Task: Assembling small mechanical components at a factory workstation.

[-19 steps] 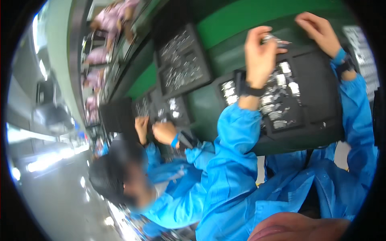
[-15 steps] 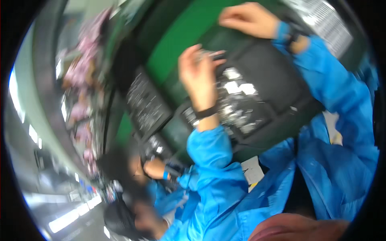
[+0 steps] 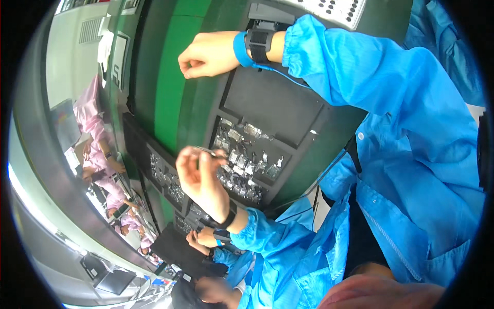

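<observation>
My left hand (image 3: 201, 180), with a black band at its wrist, is closed over the near part of a black tray (image 3: 303, 149). Thumb and fingers pinch a small dark, metallic-looking part (image 3: 220, 156); blur hides its exact kind. Many small shiny metal-and-clear parts (image 3: 241, 160) lie in the tray beside this hand. My right hand (image 3: 213, 54) is at the upper side, beyond a flat black panel (image 3: 272, 105), above the green mat. Its fingers are curled together, and whatever they may hold is hidden. A blue strap with a cord and a black wristband circle that wrist.
A white tray with black round pieces (image 3: 337, 10) lies at the top edge beside a dark grey device (image 3: 270, 16). Another person's hand (image 3: 203, 238) works at neighbouring black trays of parts (image 3: 167, 177). A green strip (image 3: 177, 67) runs along the bench.
My head view has turned, and the scene is sharper. Both hands appear further left and lower in the picture. My left hand keeps its pinch; my right hand stays curled.
</observation>
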The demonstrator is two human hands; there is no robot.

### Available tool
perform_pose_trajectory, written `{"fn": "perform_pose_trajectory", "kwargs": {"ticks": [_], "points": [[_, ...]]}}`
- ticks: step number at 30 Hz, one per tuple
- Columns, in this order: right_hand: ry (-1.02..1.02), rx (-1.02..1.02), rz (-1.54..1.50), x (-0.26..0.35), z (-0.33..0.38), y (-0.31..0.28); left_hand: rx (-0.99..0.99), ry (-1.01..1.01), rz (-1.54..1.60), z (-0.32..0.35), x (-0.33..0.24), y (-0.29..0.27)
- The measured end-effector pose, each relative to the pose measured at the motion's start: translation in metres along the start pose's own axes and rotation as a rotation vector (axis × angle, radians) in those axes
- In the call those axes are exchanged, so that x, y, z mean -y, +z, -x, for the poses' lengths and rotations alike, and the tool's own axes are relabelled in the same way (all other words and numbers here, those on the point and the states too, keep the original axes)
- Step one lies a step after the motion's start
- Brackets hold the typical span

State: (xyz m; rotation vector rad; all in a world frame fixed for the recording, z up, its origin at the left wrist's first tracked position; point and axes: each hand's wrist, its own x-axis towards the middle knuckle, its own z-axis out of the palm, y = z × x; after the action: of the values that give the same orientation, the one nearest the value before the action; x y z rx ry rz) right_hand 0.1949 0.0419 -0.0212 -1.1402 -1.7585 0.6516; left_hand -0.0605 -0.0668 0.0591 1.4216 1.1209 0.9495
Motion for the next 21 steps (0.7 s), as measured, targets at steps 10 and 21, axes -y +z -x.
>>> {"fn": "perform_pose_trajectory", "kwargs": {"ticks": [10, 21], "points": [[0.06, 0.038, -0.003, 0.0, 0.007, 0.005, 0.089, -0.414, -0.306, 0.053, 0.03, 0.031], [0.078, 0.055, 0.032, 0.0, 0.002, 0.005, 0.035, 0.018, -0.834, 0.049, 0.039, 0.045]]}}
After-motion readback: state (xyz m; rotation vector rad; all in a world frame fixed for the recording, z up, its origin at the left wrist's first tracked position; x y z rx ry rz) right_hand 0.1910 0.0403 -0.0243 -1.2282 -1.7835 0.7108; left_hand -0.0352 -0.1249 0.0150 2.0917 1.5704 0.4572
